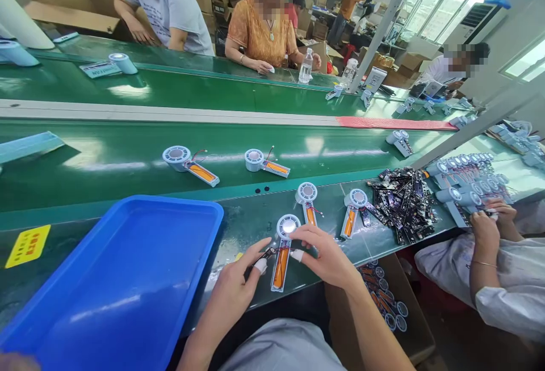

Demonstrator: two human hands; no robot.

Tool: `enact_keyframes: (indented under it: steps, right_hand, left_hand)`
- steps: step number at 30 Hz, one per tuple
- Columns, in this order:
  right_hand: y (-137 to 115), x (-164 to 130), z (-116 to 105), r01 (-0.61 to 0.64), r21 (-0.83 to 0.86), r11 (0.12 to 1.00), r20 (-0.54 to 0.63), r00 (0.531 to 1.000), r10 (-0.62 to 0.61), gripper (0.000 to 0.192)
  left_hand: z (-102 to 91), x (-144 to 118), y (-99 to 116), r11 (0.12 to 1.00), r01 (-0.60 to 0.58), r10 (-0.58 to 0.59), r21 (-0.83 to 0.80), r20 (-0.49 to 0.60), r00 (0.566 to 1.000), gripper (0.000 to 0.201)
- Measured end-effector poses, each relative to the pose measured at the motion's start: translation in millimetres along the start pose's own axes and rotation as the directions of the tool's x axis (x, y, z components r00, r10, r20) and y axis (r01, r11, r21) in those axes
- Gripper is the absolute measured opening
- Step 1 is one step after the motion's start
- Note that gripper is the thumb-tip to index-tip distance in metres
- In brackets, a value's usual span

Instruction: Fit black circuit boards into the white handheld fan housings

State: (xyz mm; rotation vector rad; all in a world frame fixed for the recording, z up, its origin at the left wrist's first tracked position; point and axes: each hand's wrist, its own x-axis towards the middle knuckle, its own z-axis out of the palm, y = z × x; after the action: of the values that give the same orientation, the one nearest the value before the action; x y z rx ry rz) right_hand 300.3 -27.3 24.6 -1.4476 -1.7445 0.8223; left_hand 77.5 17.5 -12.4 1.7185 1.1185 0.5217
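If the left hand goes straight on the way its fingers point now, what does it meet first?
Probably the fan part lying between both hands; the left hand points up-right at its orange strip, fingertips almost touching it. Depth is slightly unclear.

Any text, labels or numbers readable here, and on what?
None can be read.
Yellow sticker on the bench edge: red characters, too blurred.
Pale label on the far bench: print too small.
White card by the post: too small.
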Motion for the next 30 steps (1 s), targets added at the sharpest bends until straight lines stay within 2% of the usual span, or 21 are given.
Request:
enact_keyframes:
  steps: [4,7,10,14,17,20,23,25,28,30]
  right_hand:
    - [5.6,-0.9,6.2,0.059,-0.055,0.997,-0.025,0.998,-0.060,0.020]
    - [10.3,-1.3,13.9,-0.001,-0.147,0.989,-0.115,0.993,-0.016,0.020]
    - [14.4,-5.9,17.0,-0.065,-0.315,0.947,-0.176,0.984,0.009,0.022]
    - [16.4,-9.8,25.4,-0.020,-0.453,0.891,-0.209,0.974,-0.084,0.027]
    - [15.8,-3.8,41.2,0.054,-0.405,0.913,-0.219,0.964,-0.154,0.027]
    - [14.3,7.4,56.5,0.005,-0.228,0.974,-0.296,0.952,-0.074,0.018]
    - [12.1,14.5,60.8,-0.045,-0.065,0.997,-0.338,0.941,0.021,0.014]
    - [10.5,14.6,57.5,0.009,-0.035,0.999,-0.305,0.952,-0.019,0.016]
    - [8.2,11.2,50.1,0.095,-0.026,0.995,-0.204,0.974,-0.098,0.029]
    - [6.1,9.5,47.0,0.049,0.021,0.999,-0.183,0.982,-0.044,0.033]
  left_hand:
    - [0.8,2.5,6.4,0.993,-0.042,0.041,0.114,0.012,0.999,0.047]
    - [5.8,4.6,6.9,0.982,-0.068,0.069,0.177,-0.004,0.998,0.048]
    - [10.0,5.0,1.9,0.968,-0.119,0.126,0.222,-0.019,0.992,0.049]
    - [9.7,3.3,-1.0,0.924,-0.168,0.171,0.343,0.024,0.985,0.052]
    - [7.9,0.1,5.7,0.858,-0.183,0.140,0.480,0.125,0.982,0.054]
    - [9.0,-3.2,13.6,0.809,-0.183,0.091,0.558,0.188,0.978,0.054]
    - [12.7,-4.8,14.7,0.868,-0.151,0.092,0.474,0.144,0.985,0.053]
    - [14.9,-4.9,12.1,0.933,-0.104,0.087,0.344,0.062,0.994,0.050]
    - [16.4,-5.1,7.9,0.993,0.036,-0.033,0.114,-0.021,0.999,0.043]
    - [16.4,-5.3,7.0,0.990,0.135,-0.136,-0.030,-0.046,0.990,0.042]
